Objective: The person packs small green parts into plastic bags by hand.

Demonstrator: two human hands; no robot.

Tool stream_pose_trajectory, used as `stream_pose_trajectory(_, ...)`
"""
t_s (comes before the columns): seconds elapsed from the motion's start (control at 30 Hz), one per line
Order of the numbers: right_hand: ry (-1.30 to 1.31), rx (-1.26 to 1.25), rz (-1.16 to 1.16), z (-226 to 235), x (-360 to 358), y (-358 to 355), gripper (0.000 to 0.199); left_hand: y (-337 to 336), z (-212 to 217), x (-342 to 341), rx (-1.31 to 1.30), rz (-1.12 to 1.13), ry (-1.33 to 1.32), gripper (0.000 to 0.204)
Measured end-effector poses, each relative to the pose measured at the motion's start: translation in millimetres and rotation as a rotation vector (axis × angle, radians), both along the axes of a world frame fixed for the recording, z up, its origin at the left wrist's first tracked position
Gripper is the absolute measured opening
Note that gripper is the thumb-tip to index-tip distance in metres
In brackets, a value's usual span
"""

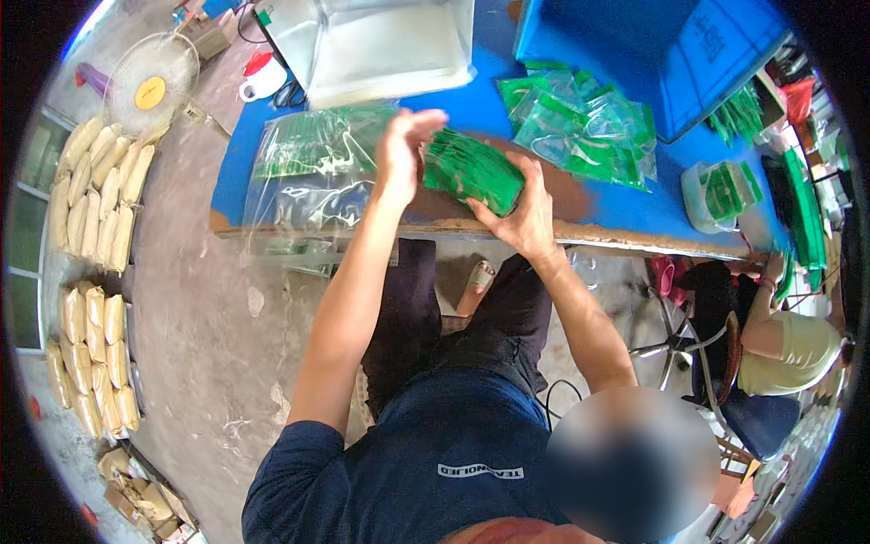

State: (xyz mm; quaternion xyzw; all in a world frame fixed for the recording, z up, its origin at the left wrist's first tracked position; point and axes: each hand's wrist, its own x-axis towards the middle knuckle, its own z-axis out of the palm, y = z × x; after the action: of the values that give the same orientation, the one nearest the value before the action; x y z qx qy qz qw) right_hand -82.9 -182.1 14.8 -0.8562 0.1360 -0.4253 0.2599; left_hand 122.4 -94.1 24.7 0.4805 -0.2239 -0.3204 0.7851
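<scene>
A thick stack of green packets (471, 172) is held over the worn brown patch by the table's near edge. My right hand (530, 207) wraps round its right end, thumb on the near side and fingers over the far side. At the stack's left end, my left hand (403, 154) is upright with its fingers stretched out and slightly blurred; whether its palm touches the packets I cannot tell. Left of that hand lies a large clear plastic bag (313, 195) with rows of green-edged packets inside. Loose clear-and-green packets (589, 127) lie in a pile beyond my right hand.
On the blue table (231, 186) stand a white bin (390, 54), a blue crate (634, 54) and a clear tub (716, 195) holding green packets. A white-and-red cup (263, 77) is at the far left. Stacked tan sacks (95, 181) line the left wall. Another person (784, 349) sits at right.
</scene>
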Motion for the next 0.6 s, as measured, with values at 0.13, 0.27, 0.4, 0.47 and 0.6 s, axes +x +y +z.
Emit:
stream_pose_trajectory(0.13,-0.003,-0.044,0.016,10,-12,3,0.08,32,20,-20,0.084,0.226,-0.333,0.032)
stream_pose_trajectory(0.27,-0.051,-0.166,0.035,21,-17,3,0.077,42,48,-55,0.134,0.074,-0.429,0.03)
stream_pose_trajectory(0.4,-0.1,-0.226,0.029,20,-20,0,0.077,48,33,-37,0.174,0.084,-0.29,0.026)
stream_pose_trajectory(0.47,-0.106,-0.247,0.012,20,-24,0,0.078,52,27,-38,0.136,0.093,-0.236,0.023)
stream_pose_trajectory(0.6,-0.009,-0.194,0.022,23,-32,0,0.083,55,34,-52,0.079,0.068,-0.243,0.022)
